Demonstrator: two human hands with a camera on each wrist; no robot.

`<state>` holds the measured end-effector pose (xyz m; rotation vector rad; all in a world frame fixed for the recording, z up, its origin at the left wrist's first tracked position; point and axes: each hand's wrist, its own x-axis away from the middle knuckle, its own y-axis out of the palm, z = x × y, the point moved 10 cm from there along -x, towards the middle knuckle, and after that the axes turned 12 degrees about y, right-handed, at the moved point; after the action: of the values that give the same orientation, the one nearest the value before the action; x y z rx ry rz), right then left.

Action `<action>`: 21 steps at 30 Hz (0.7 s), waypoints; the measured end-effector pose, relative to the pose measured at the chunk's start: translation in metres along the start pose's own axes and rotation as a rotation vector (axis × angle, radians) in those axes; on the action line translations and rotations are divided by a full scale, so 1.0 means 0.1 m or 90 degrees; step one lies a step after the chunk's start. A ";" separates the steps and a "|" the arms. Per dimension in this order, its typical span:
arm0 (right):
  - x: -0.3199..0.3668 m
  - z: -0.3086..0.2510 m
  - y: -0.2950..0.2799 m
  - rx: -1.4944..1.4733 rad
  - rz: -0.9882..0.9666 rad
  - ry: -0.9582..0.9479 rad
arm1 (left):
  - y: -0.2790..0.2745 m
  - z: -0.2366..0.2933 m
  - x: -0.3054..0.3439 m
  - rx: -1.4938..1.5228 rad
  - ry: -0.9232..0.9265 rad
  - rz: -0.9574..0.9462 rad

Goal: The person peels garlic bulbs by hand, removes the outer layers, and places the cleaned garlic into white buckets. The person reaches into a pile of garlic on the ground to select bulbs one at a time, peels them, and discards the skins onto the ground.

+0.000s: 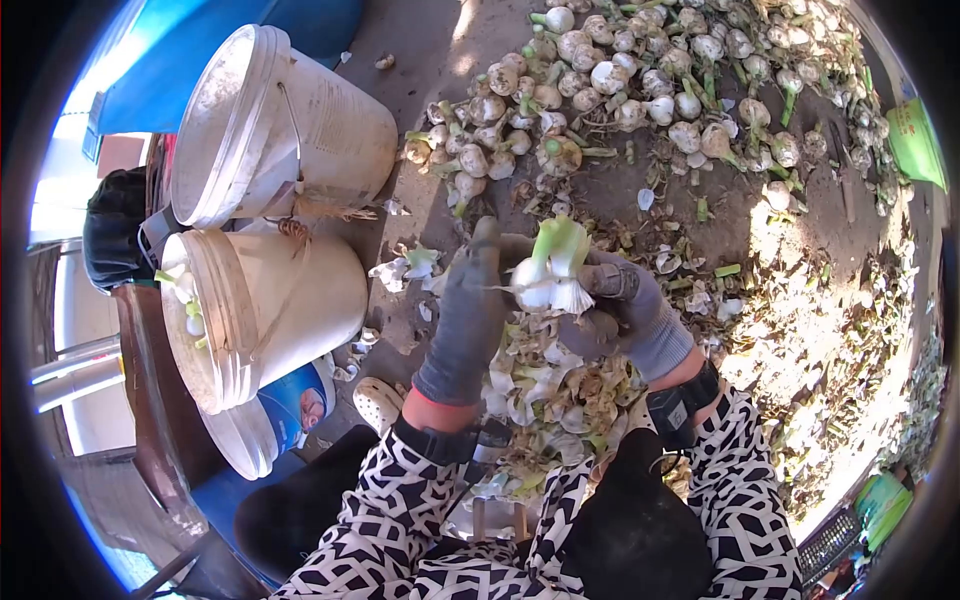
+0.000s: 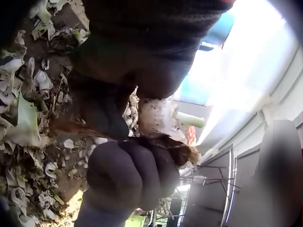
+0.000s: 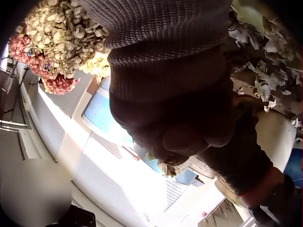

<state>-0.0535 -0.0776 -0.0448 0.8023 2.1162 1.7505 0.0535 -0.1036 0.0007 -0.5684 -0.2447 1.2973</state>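
Observation:
A garlic bulb (image 1: 543, 288) with a cut green stalk is between two gloved hands, over a heap of peelings. My left hand (image 1: 463, 318), in a dark glove with a red cuff, pinches it from the left. From the other side my right hand (image 1: 632, 312), in a grey glove, grips it with curled fingers. The left wrist view shows the pale bulb (image 2: 155, 116) between the two hands, a brown strip of skin (image 2: 193, 155) at the right hand's curled fingers. In the right wrist view the right hand (image 3: 175, 109) hides most of the bulb.
Loose garlic peelings (image 1: 540, 400) lie between the legs. A large spread of garlic bulbs (image 1: 610, 75) covers the ground ahead. Two whitish buckets, an upper one (image 1: 330, 125) and a lower one (image 1: 310, 300) with some peeled garlic at its mouth, lie tipped on the left.

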 end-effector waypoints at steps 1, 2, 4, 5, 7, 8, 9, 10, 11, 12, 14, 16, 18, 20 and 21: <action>0.01 0.01 0.00 -0.008 -0.006 0.000 | -0.07 0.29 -0.02 -0.075 0.184 0.075; 0.01 0.02 0.00 -0.017 -0.013 0.002 | -0.07 0.32 0.02 -0.074 0.186 0.071; 0.03 0.02 -0.04 0.025 0.009 -0.005 | 0.17 -0.08 0.23 0.567 -0.230 0.072; 0.05 0.13 -0.10 0.098 0.064 0.095 | 0.15 0.01 0.16 0.514 -0.207 -0.018; 0.04 0.23 -0.21 0.159 0.128 0.112 | 0.12 -0.06 0.09 0.433 -0.170 -0.040; 0.05 0.27 -0.20 0.154 0.128 0.111 | 0.09 -0.04 0.06 0.354 -0.128 -0.061; 0.05 0.22 -0.15 0.116 0.119 0.064 | 0.09 0.01 0.07 0.329 -0.122 -0.089; 0.05 0.15 -0.07 0.078 0.109 0.016 | 0.06 0.04 0.07 0.327 -0.122 -0.092; 0.06 0.15 -0.10 0.014 0.050 -0.001 | 0.04 0.10 0.06 0.352 -0.103 -0.097; 0.10 0.13 -0.17 0.011 0.049 -0.004 | 0.03 0.16 0.05 0.378 -0.085 -0.102; 0.19 -0.04 -0.10 -0.059 -0.017 -0.086 | 0.00 0.23 0.02 0.417 -0.058 -0.115; 0.30 -0.08 -0.29 -0.133 -0.065 -0.102 | -0.03 0.27 0.03 0.456 -0.034 -0.122; 0.41 -0.08 -0.45 -0.058 -0.025 -0.108 | -0.05 0.31 0.06 0.619 -0.047 -0.108; 0.43 0.17 -0.47 0.266 0.121 0.078 | -0.10 0.24 0.05 0.625 -0.046 -0.074; 0.52 0.35 -0.66 0.590 0.271 0.265 | -0.11 0.17 0.06 0.672 -0.047 -0.076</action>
<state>-0.0919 -0.0268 -0.1101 1.2516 3.3042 1.0624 0.0558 -0.0955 0.0198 0.3877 0.3448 1.1426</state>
